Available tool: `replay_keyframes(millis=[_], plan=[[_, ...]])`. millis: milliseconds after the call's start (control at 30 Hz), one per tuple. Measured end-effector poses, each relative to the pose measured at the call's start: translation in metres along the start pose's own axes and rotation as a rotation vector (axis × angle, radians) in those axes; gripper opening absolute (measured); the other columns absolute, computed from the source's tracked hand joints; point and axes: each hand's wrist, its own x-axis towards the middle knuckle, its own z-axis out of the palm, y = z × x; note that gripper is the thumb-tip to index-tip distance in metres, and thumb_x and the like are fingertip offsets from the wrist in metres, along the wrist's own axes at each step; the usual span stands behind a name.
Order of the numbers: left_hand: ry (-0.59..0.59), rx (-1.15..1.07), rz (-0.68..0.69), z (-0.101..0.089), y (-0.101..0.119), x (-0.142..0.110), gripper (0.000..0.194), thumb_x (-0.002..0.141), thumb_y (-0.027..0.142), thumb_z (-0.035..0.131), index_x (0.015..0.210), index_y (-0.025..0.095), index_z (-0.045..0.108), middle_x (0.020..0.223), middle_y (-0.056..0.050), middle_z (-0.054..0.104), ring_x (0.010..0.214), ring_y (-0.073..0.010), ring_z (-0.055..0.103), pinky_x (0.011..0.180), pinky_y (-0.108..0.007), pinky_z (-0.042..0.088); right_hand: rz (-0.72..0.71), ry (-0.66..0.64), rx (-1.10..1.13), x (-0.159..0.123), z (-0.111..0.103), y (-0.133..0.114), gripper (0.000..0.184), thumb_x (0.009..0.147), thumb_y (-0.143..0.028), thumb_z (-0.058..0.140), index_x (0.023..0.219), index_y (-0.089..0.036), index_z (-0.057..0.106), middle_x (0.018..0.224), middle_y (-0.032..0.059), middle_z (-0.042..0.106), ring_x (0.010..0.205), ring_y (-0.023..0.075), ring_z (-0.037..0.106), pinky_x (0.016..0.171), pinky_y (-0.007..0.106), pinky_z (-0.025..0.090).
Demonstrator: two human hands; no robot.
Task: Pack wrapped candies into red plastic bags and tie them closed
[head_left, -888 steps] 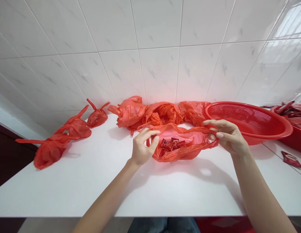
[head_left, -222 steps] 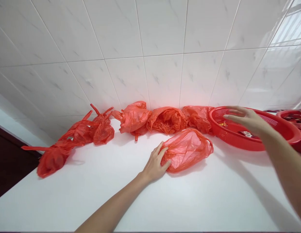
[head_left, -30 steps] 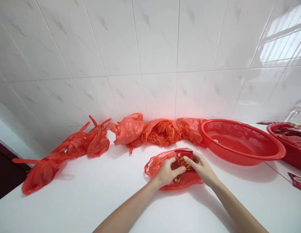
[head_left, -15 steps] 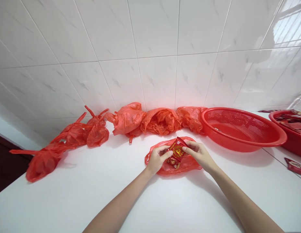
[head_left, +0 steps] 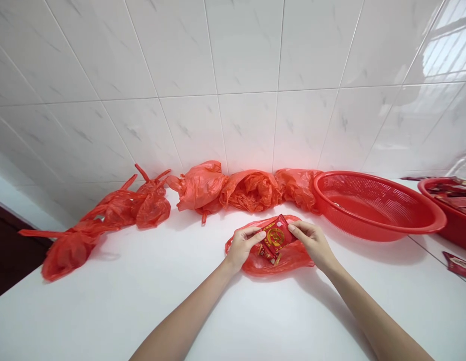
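Note:
Between my two hands is a small red packet [head_left: 276, 235] with gold print, held over a red plastic bag [head_left: 293, 256] that lies open on the white table. My left hand [head_left: 243, 246] pinches the packet's left edge with thumb and fingers. At its upper right edge, my right hand [head_left: 310, 240] grips it the same way, fingers partly hidden behind. Under the held packet, another red-and-gold packet [head_left: 268, 253] shows inside the bag.
Tied red bags [head_left: 152, 208] and bunched red bags [head_left: 251, 191] line the tiled wall. A red perforated basket [head_left: 383, 230] stands to the right. Beyond it, a red tub [head_left: 453, 220] holds several packets. One dark red packet [head_left: 458, 264] lies near the right edge.
The packet has turned slightly and lies flatter to my view, its gold emblem more exposed. My right hand has shifted a little to the right along its edge.

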Motion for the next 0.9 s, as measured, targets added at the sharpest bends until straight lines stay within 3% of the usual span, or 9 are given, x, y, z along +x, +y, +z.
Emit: replay_keyframes(millis=[167, 333, 600, 767, 833, 900], plan=[[-0.018, -0.091, -0.001, 0.004, 0.001, -0.002, 0.043, 0.075, 0.049, 0.079, 0.103, 0.017, 0.079, 0.106, -0.009, 0.079, 0.096, -0.0262, 0.071, 0.092, -0.040, 0.055, 0.047, 0.026, 0.050, 0.000, 0.001, 0.002, 0.048, 0.078, -0.067, 0.070, 0.083, -0.019, 0.073, 0.082, 0.0062, 0.073, 0.075, 0.0234, 0.065, 0.073, 0.035, 0.053], [-0.154, -0.050, -0.043, 0.009, -0.002, -0.006, 0.050, 0.071, 0.046, 0.083, 0.112, 0.019, 0.075, 0.111, -0.009, 0.077, 0.105, -0.0292, 0.071, 0.096, -0.045, 0.056, 0.044, 0.089, 0.081, 0.001, 0.000, 0.007, 0.049, 0.075, -0.069, 0.072, 0.082, -0.020, 0.072, 0.083, 0.0061, 0.074, 0.076, 0.0241, 0.066, 0.075, 0.036, 0.054], [-0.221, 0.006, -0.062, 0.007, -0.005, -0.005, 0.045, 0.072, 0.051, 0.082, 0.101, 0.017, 0.077, 0.080, -0.007, 0.076, 0.066, -0.0233, 0.070, 0.068, -0.041, 0.060, 0.020, 0.128, 0.034, 0.002, 0.002, 0.007, 0.050, 0.076, -0.069, 0.069, 0.079, -0.020, 0.071, 0.076, 0.0052, 0.071, 0.070, 0.0217, 0.062, 0.071, 0.035, 0.053], [-0.239, 0.154, 0.007, 0.009, -0.005, -0.008, 0.026, 0.081, 0.039, 0.073, 0.095, 0.017, 0.075, 0.072, -0.005, 0.074, 0.066, -0.0238, 0.072, 0.069, -0.040, 0.060, -0.035, 0.179, -0.033, 0.001, 0.000, 0.004, 0.043, 0.080, -0.064, 0.066, 0.078, -0.021, 0.068, 0.074, 0.0036, 0.067, 0.069, 0.0203, 0.059, 0.069, 0.033, 0.050], [-0.176, 0.314, 0.096, 0.009, -0.007, -0.010, 0.021, 0.082, 0.027, 0.069, 0.100, 0.018, 0.074, 0.084, -0.007, 0.077, 0.077, -0.0241, 0.073, 0.077, -0.041, 0.060, -0.043, 0.234, -0.075, 0.002, -0.005, 0.004, 0.041, 0.082, -0.060, 0.063, 0.073, -0.021, 0.064, 0.071, 0.0025, 0.064, 0.068, 0.0197, 0.057, 0.068, 0.032, 0.048], [-0.107, 0.501, 0.225, 0.010, -0.011, -0.011, 0.029, 0.080, 0.017, 0.065, 0.108, 0.019, 0.073, 0.103, -0.009, 0.077, 0.095, -0.0254, 0.072, 0.090, -0.044, 0.058, -0.051, 0.299, -0.129, 0.003, -0.009, 0.006, 0.039, 0.084, -0.058, 0.061, 0.069, -0.022, 0.058, 0.067, 0.0013, 0.059, 0.066, 0.0188, 0.053, 0.065, 0.031, 0.045]])
